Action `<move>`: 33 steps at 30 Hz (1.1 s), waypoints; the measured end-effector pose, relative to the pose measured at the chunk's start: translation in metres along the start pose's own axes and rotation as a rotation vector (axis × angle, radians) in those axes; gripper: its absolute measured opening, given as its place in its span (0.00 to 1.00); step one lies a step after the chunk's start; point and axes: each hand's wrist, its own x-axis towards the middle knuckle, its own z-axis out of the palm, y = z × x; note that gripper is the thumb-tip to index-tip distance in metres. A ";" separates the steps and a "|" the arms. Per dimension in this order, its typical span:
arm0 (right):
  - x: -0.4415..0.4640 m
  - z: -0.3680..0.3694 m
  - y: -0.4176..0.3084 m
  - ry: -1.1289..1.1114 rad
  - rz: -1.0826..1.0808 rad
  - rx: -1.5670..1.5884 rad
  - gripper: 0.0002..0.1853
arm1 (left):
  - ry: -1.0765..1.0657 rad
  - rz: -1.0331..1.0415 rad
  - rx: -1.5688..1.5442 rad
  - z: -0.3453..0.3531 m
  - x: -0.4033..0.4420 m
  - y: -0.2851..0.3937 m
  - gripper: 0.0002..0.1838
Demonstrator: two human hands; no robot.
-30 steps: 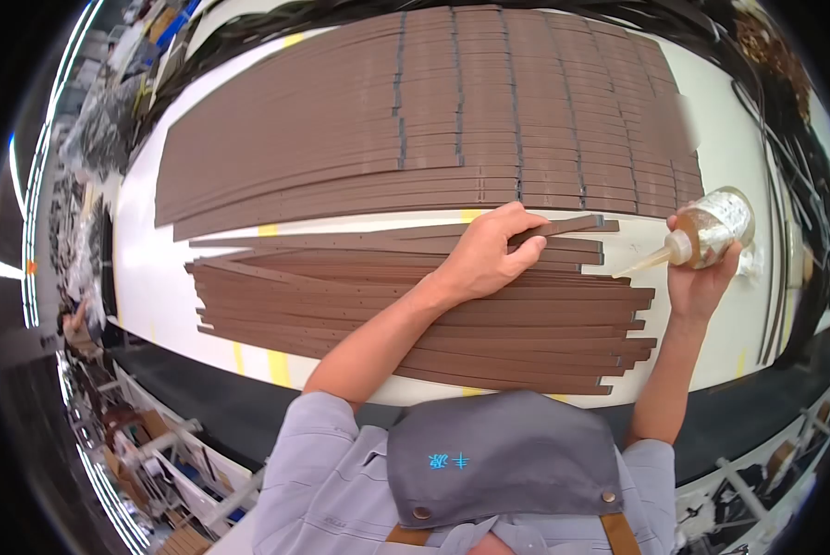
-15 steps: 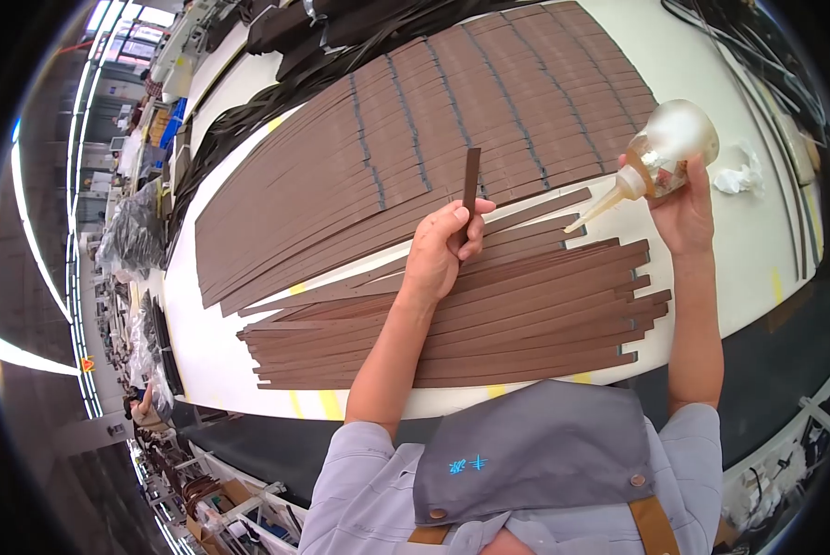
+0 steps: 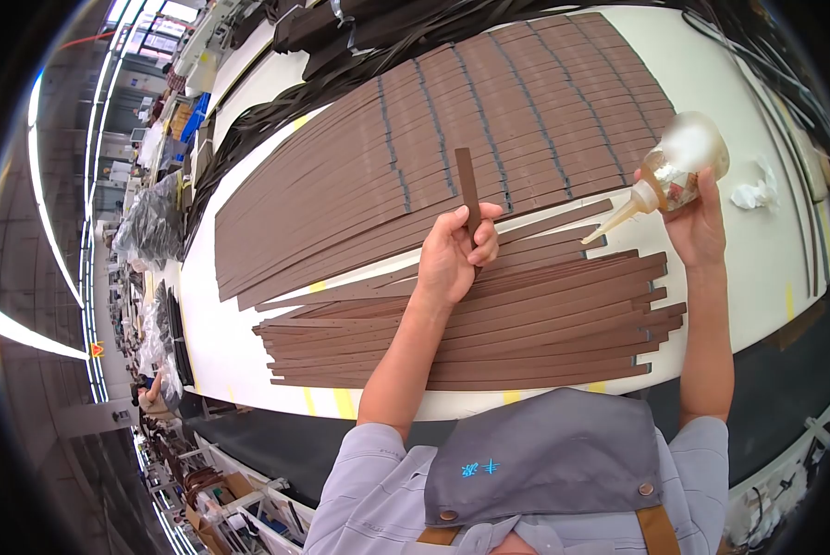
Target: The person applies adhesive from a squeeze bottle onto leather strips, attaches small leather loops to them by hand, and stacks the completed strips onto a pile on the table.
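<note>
In my left hand (image 3: 454, 250) is a brown strip (image 3: 467, 180), gripped between thumb and fingers with its end pointing away from me. My right hand (image 3: 695, 227) is wrapped round a glue bottle (image 3: 678, 171) with a long nozzle. The bottle is tipped, its nozzle pointing down and left, close to the ends of some strips. Below my left hand lies a loose stack of brown strips (image 3: 526, 333), several with dark marks at their right ends. Beyond it, a wide sheet of strips laid side by side (image 3: 341, 157) is crossed by dark bands.
A white table (image 3: 221, 361) carries the strips. Crumpled white tissue (image 3: 755, 188) lies right of the bottle. Dark strips (image 3: 276, 120) are heaped along the far edge, with clear plastic wrapping (image 3: 151, 227) at the left. Another person (image 3: 154, 400) is in the background at left.
The whole view has shifted slightly to the right. The strip in my left hand has tilted, its top end leaning more to the left. The bottle stays tipped in my right hand.
</note>
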 end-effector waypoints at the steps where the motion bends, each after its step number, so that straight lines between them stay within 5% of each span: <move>1: 0.000 0.000 0.000 -0.011 0.004 0.003 0.35 | -0.006 0.002 -0.003 -0.001 0.000 0.000 0.21; 17: -0.001 0.005 -0.007 -0.108 -0.001 -0.017 0.36 | 0.022 -0.014 0.092 0.009 -0.003 0.004 0.21; 21: -0.002 0.006 -0.014 -0.106 -0.044 -0.009 0.38 | 0.062 -0.025 0.432 0.018 -0.001 0.001 0.17; 23: -0.003 0.006 -0.018 -0.099 -0.018 -0.064 0.40 | 0.052 0.205 0.952 0.025 0.000 -0.007 0.13; 33: -0.004 0.026 -0.010 -0.090 -0.091 -0.287 0.38 | -0.016 0.478 1.349 0.015 0.006 -0.037 0.10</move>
